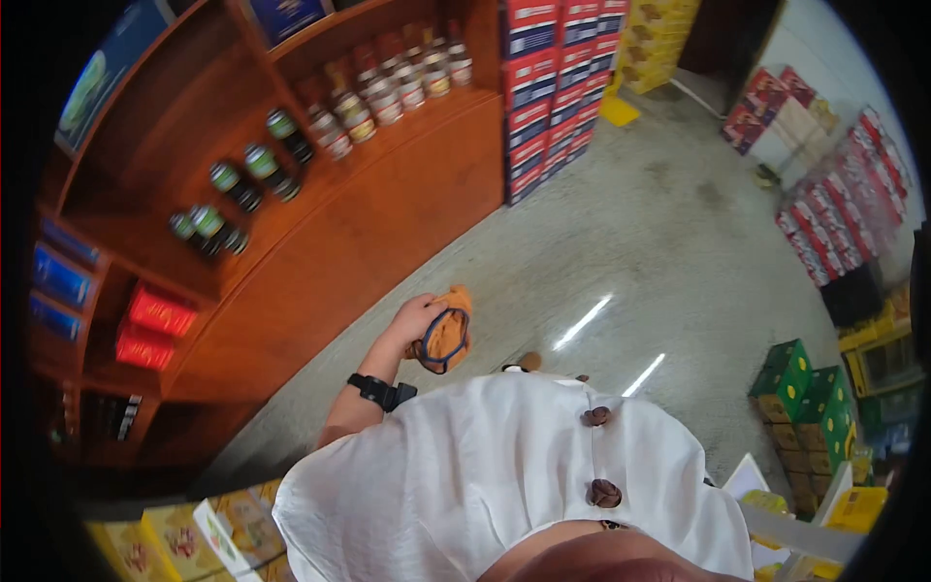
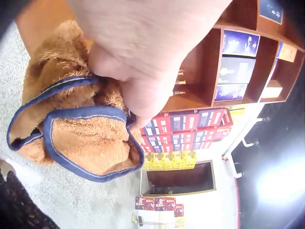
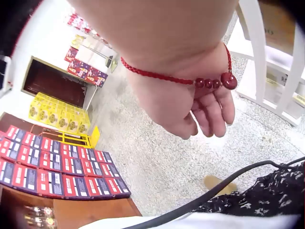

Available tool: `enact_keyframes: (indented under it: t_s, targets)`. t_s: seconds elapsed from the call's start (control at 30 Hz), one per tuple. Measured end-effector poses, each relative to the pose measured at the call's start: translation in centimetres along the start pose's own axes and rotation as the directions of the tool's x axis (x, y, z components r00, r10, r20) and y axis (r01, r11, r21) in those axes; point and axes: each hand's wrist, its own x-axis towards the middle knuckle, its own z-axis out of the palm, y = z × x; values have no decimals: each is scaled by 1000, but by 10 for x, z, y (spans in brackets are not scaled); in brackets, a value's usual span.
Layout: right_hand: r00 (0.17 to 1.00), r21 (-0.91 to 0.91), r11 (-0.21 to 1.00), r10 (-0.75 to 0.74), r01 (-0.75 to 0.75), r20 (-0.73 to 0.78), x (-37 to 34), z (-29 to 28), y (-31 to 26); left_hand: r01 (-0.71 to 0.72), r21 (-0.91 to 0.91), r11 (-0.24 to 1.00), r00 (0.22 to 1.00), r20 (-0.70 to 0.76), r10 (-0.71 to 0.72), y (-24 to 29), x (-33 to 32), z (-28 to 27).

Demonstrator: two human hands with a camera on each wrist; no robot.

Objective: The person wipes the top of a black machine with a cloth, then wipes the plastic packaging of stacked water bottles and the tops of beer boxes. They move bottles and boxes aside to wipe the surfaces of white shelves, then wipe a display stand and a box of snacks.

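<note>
Shirt: white (image 1: 465,466), right up close under the head camera, brown buttons running down it.
Wristband: black (image 1: 383,391), strapped just behind the left hand (image 1: 417,316).
Left hand: closed down firmly, thumb and fingers pinching the bunched cloth, arm stretched forward!
Cloth: orange-brown and fluffy (image 2: 90,143), hanging from the left hand above the floor; it's folded into loose loops edged in navy.
Cloth's line: crumpled, but the longer run in the head view goes away from the body, far end beyond the fingers, navy-rimmed loop turned up and back towards the person.
Right hand: over on the other side (image 3: 174,102), fingers loosely curled, grip slack.
Bracelet: red braid with dark red beads (image 3: 162,76), round the right wrist.
Floor: pale speckled grey (image 1: 679,242), 2 bright streaks of light across it.
Shelf: reddish wood (image 1: 359,223), to the left, bottles along the ledge.
Cartons: red-and-blue stack (image 1: 531,87) at the shelf's end, yellow boxes (image 1: 659,39) beyond.
Doorway: dark (image 1: 722,48), farthest back.
</note>
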Motion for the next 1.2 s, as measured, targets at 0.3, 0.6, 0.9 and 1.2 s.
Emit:
enact_keyframes:
  t_s: [0.3,0.6,0.9,1.2]
  targets:
    - [907,832,509,421,-220,-18,20,-195,5,-124,-28,992,911,393,125,191,208,212]
    - [929,921,390,338,5,-149,70,-370,86,-92,-42,995,588,804,89,359,249,489]
    - [902,644,632,-269,430,-338,177,-592,66,-537,152,830,454,881,133,494,294,635]
    - [934,673,677,-352,299,-62,332,-733,120,-562,69,824,418,883,212,583,437,743]
